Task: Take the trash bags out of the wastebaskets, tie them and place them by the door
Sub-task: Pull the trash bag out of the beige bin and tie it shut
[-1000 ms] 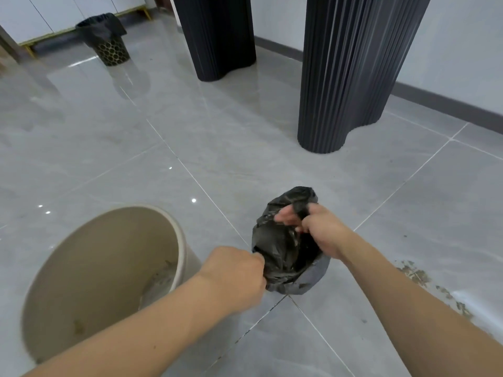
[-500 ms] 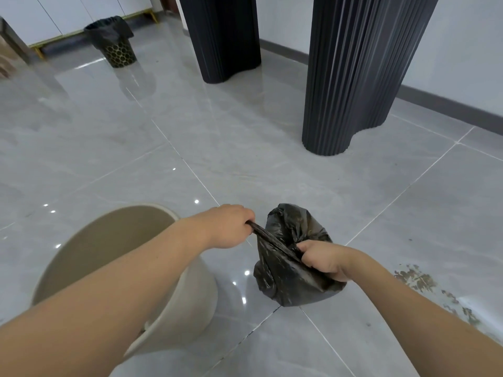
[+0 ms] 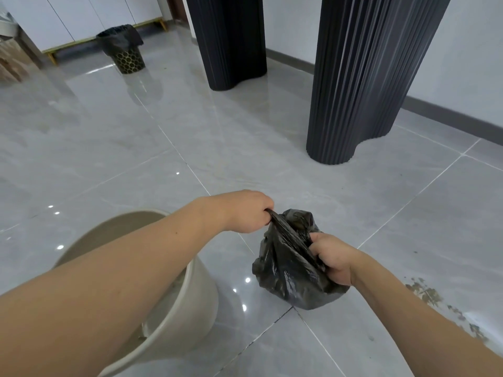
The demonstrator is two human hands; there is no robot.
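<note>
A small black trash bag (image 3: 288,273) hangs just above the grey tiled floor, in front of me. My left hand (image 3: 247,212) grips one twisted strand of the bag's top and pulls it up and to the left. My right hand (image 3: 330,258) grips the other part of the bag's top at the right. The strand is stretched taut between both hands. A beige wastebasket (image 3: 190,308) with no bag in it stands at the lower left, partly hidden by my left forearm. A second wastebasket (image 3: 128,57) with a black bag and a gold honeycomb pattern stands far back left.
Two tall black ribbed columns (image 3: 362,77) (image 3: 231,42) rise from the floor ahead. White cabinets (image 3: 68,20) line the back wall. A patch of brown stains (image 3: 424,295) marks the floor at the right.
My left hand moved up from below the bag to its upper left, drawing a strand out taut. My right hand shifted down and right. The view tilted up, showing more of the room.
</note>
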